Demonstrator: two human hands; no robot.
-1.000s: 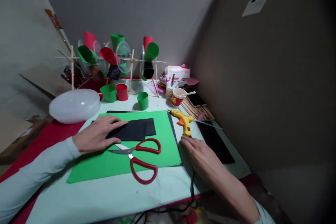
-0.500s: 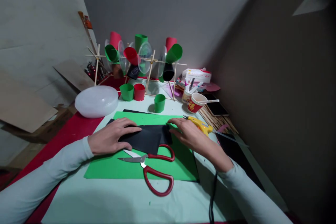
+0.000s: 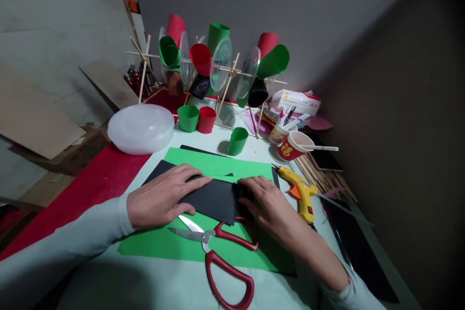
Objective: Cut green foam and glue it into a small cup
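Observation:
A piece of black paper (image 3: 212, 198) lies over green sheets (image 3: 221, 159) on the table. My left hand (image 3: 165, 194) rests flat on its left part, fingers stretched and thumb apart. At the right end, my right hand (image 3: 263, 198) has its fingers and thumb curled around the paper's edge, which looks bent upward there; the fingertips are partly hidden. Just below the paper, scissors (image 3: 207, 237) with red handles lie with their blades apart. One handle loop is partly covered by the paper and my right hand. More black paper (image 3: 158, 173) shows beside my left hand.
A yellow glue gun (image 3: 300, 189) lies right of my right hand. Behind are green cups (image 3: 238, 141), a red cup (image 3: 207, 120), a stick frame (image 3: 228, 85) carrying colored cups, a paper cup (image 3: 294, 146) and a pen cup (image 3: 281, 133). A whitish balloon (image 3: 141, 128) sits left.
My right hand has moved onto the black paper's right end and curled around it. My left hand stays on the paper. The camera view has shifted, and the glue gun now shows more fully.

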